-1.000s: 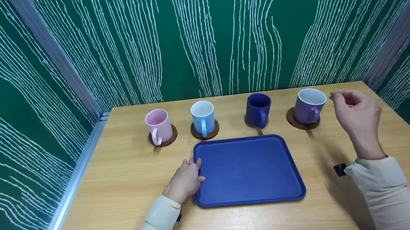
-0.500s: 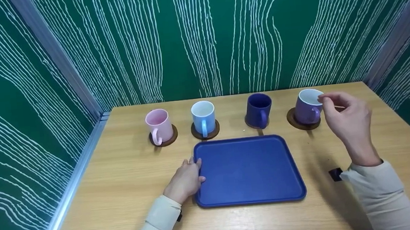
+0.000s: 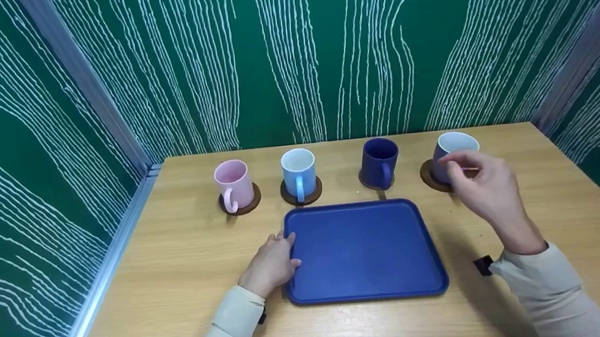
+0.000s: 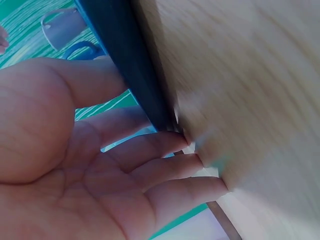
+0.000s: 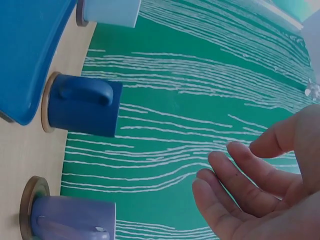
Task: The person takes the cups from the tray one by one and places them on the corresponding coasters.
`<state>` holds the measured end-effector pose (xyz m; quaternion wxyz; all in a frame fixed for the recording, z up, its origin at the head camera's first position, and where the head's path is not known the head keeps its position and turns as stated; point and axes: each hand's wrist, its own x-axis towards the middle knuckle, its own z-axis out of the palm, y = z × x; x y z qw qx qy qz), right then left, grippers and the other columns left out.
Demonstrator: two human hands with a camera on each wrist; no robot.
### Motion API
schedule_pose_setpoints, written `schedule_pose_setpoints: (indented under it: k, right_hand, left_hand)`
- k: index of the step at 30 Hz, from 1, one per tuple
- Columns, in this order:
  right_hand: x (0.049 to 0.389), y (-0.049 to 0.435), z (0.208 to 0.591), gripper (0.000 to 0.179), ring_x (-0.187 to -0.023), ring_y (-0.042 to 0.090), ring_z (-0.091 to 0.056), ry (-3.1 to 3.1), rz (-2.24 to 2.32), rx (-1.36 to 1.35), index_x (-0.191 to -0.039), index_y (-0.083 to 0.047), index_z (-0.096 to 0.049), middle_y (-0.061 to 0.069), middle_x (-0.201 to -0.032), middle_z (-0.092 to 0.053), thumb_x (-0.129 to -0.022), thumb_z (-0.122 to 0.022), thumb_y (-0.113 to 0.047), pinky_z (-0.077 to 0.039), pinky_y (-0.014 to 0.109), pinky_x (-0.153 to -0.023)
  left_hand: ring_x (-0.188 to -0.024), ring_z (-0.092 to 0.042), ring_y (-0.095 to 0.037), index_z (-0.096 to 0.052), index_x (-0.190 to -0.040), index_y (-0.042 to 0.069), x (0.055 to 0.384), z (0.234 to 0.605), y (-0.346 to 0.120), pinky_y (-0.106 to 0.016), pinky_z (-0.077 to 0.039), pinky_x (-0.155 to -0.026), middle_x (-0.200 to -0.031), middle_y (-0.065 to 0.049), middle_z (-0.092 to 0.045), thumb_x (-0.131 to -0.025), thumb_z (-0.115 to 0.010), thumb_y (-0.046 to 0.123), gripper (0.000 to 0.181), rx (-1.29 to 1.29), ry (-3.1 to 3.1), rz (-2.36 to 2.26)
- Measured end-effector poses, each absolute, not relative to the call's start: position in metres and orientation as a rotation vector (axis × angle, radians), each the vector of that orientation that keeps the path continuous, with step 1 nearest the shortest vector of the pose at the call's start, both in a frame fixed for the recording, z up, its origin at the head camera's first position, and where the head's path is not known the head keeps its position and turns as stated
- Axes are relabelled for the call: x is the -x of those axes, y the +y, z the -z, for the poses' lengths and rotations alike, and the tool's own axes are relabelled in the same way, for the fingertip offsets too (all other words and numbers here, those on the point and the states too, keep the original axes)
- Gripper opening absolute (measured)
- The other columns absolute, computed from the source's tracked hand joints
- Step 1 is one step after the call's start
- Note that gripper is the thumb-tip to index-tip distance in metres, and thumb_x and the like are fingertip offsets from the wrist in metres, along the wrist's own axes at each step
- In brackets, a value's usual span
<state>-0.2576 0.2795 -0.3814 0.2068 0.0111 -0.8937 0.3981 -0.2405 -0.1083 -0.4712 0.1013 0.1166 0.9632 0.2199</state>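
Note:
My left hand [image 3: 270, 264] rests at the left edge of the dark blue tray [image 3: 365, 249]; the thumb and forefinger lie over its rim. In the left wrist view the other fingers [image 4: 185, 195] reach down to the tabletop, fairly straight. My right hand [image 3: 486, 191] is raised in front of the purple mug [image 3: 457, 141], partly hiding it in the head view. Its fingers bend loosely and hold nothing. The right wrist view shows a gap between that hand and the purple mug [image 5: 75, 215].
A pink mug [image 3: 234, 183], a light blue mug [image 3: 299, 175] and a dark blue mug [image 3: 379, 165] stand along the back of the wooden table [image 3: 191, 284]. Brown coasters [image 3: 429, 174] lie under the mugs. A green wall [image 3: 248, 60] with white lines rises behind.
My right hand has moved left and slightly nearer to me, from beside the purple mug to in front of it. The left hand, tray and mugs stay in place.

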Motion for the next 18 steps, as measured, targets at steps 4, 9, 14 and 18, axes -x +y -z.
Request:
schedule_pose_setpoints:
  k: [4, 9, 14, 18]
  right_hand:
    - [0.255, 0.275, 0.391, 0.030, -0.095, 0.026, -0.070, -2.521, -1.076, -0.085, -0.114, -0.012, -0.077, 0.012, -0.113, -0.075, -0.103, -0.057, -0.032, -0.050, 0.013, -0.065]
    - [0.253, 0.271, 0.400, 0.027, -0.093, 0.030, -0.074, -2.576, -1.026, -0.179, -0.115, -0.009, -0.076, 0.014, -0.109, -0.077, -0.103, -0.059, -0.026, -0.051, 0.012, -0.066]
    - [0.252, 0.267, 0.405, 0.025, -0.097, 0.037, -0.074, -2.634, -0.995, -0.222, -0.116, -0.009, -0.075, 0.016, -0.111, -0.076, -0.102, -0.058, -0.022, -0.063, 0.040, -0.075]
    - [0.248, 0.268, 0.411, 0.024, -0.102, 0.041, -0.071, -2.682, -0.919, -0.287, -0.117, -0.008, -0.074, 0.019, -0.117, -0.074, -0.100, -0.059, -0.017, -0.059, 0.059, -0.081]
  left_hand:
    - [-0.145, -0.042, -0.045, -0.049, -0.153, 0.001, 0.241, 0.469, -0.108, -0.054, -0.036, -0.119, -0.157, -0.031, -0.041, -0.100, -0.068, 0.022, 0.059, -0.317, 2.828, -0.705]
    - [-0.144, -0.045, -0.043, -0.047, -0.155, 0.006, 0.239, 0.459, -0.106, -0.053, -0.037, -0.118, -0.156, -0.032, -0.041, -0.101, -0.066, 0.024, 0.060, -0.282, 2.840, -0.751]
    - [-0.145, -0.043, -0.043, -0.046, -0.157, 0.009, 0.236, 0.449, -0.104, -0.055, -0.037, -0.118, -0.160, -0.027, -0.040, -0.103, -0.064, 0.027, 0.059, -0.230, 2.865, -0.748]
    - [-0.146, -0.042, -0.044, -0.048, -0.156, 0.010, 0.231, 0.445, -0.108, -0.059, -0.035, -0.118, -0.159, -0.025, -0.042, -0.104, -0.063, 0.028, 0.057, -0.216, 2.928, -0.731]
